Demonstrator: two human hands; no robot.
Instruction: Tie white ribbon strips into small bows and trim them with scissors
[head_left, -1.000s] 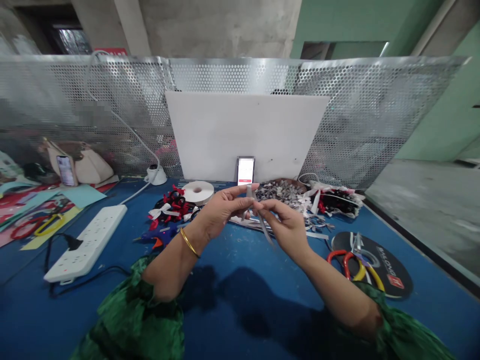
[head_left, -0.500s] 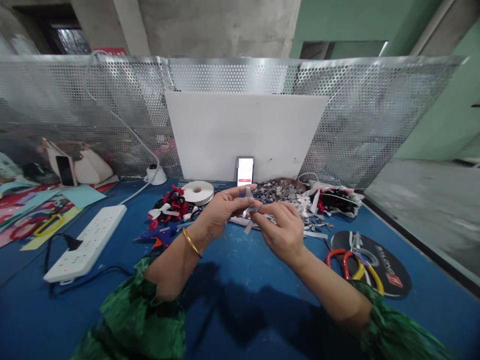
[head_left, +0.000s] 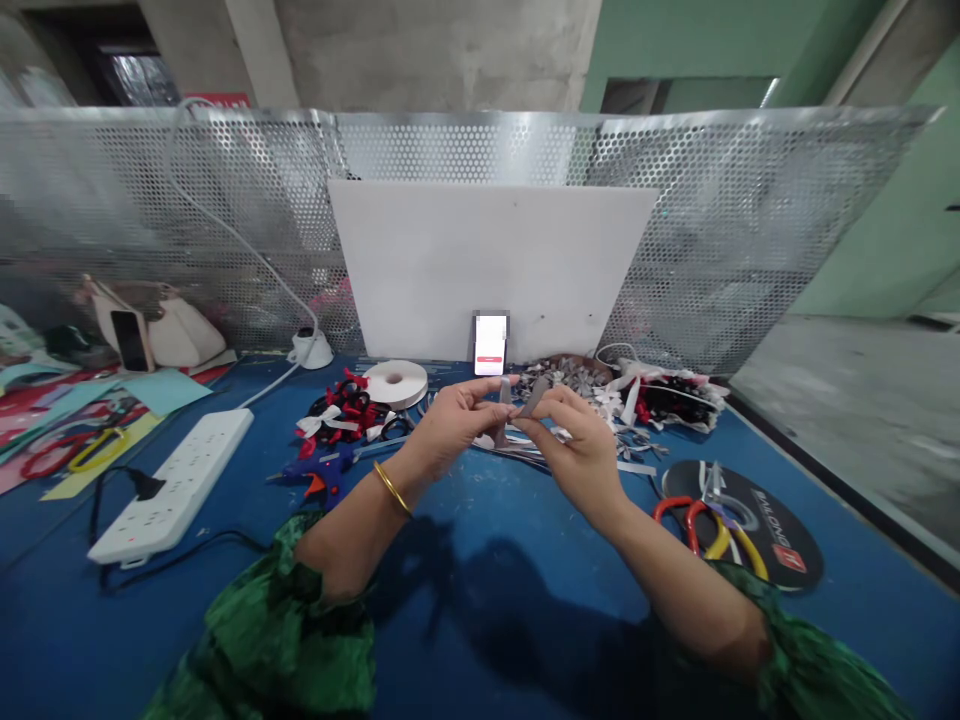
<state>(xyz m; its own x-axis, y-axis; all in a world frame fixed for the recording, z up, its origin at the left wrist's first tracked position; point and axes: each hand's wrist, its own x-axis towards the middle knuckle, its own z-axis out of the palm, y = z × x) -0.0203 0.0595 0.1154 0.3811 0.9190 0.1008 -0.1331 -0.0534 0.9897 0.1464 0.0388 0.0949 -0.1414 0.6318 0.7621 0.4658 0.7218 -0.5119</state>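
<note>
Between my hands, above the blue table, is a short grey ribbon [head_left: 533,397] folded into loops. My left hand [head_left: 459,420] pinches it between thumb and fingers, with one loop standing up at the fingertips. My right hand [head_left: 574,437] grips another part of the same ribbon by thumb and forefinger, its end pointing up and to the right. The fingertips of both hands nearly meet. Behind them lies a heap of small grey ribbon bows [head_left: 574,372], partly hidden by my right hand. Long ribbon strips lie on the table just beneath my fingers.
A blue glue gun [head_left: 319,470], red and white bows [head_left: 337,415] and a white ribbon roll [head_left: 396,384] lie left. Scissors with red and yellow handles [head_left: 694,525] rest on a black mat [head_left: 787,530] at right. A power strip [head_left: 176,485] and a lit phone [head_left: 490,343] are farther off.
My right hand has shifted slightly right and up, and the ribbon end it holds now points upward. The tail that hung below the fingers no longer shows there. My left hand has barely moved.
</note>
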